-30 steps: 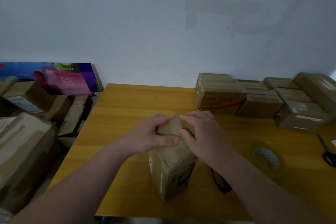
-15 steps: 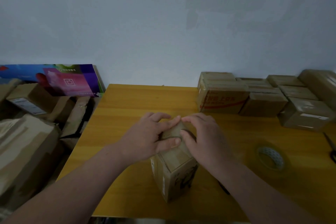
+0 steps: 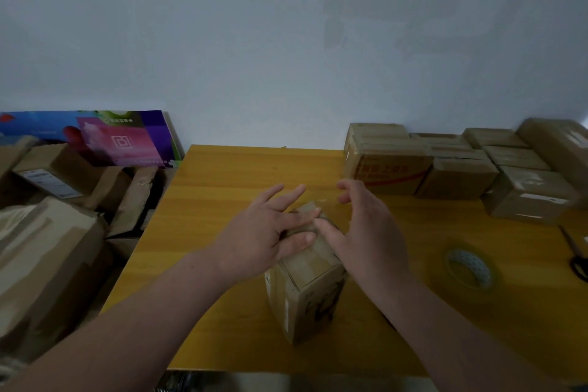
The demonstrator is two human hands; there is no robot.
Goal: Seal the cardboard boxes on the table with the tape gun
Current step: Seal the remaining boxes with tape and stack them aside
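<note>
A small brown cardboard box (image 3: pixel 305 293) stands upright in the middle of the yellow table (image 3: pixel 222 194). My left hand (image 3: pixel 267 232) lies flat on the box's top from the left, fingers spread and raised. From the right, my right hand (image 3: pixel 366 232) presses its thumb on the top, while its fingers arch above the far end. Neither hand holds anything. A strip of clear tape seems to lie along the top flaps. A roll of clear tape (image 3: pixel 471 270) lies on the table to the right. No tape gun shows.
Several taped cardboard boxes (image 3: pixel 445 165) are stacked at the table's back right. Black scissors (image 3: pixel 577 258) lie at the right edge. Left of the table, more boxes (image 3: pixel 47 232) and a colourful flat carton (image 3: pixel 95 137) are piled on the floor.
Both hands were cupped together over the box's top; now the fingers have opened and lifted, and the palms have spread apart along the top.
</note>
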